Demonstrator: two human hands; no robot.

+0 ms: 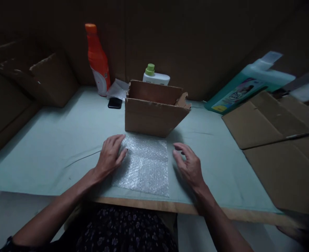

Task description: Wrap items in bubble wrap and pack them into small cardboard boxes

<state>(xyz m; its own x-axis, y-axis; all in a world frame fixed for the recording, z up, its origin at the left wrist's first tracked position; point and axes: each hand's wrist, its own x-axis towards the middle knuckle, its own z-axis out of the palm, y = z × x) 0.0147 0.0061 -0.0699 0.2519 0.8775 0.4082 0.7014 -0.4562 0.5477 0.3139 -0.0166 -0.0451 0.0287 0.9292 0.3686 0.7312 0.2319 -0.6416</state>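
A sheet of clear bubble wrap (146,168) lies flat on the table in front of me. My left hand (111,154) is at its left edge, thumb and fingers apart, with nothing held. On the other side, just off the sheet's right edge, my right hand (188,162) is curved with a gap between thumb and fingers, and it is empty. Directly behind the bubble wrap stands an open-topped cardboard box (151,117) with ragged upper edges. What lies at the bottom of the box is hidden by its front wall.
An orange bottle (98,63) and a small black object (115,103) are at the back left. A white bottle with a green cap (156,77) stands behind the box. To the right are a tilted teal jug (245,85) and cardboard (282,150); more boxes (52,80) are left.
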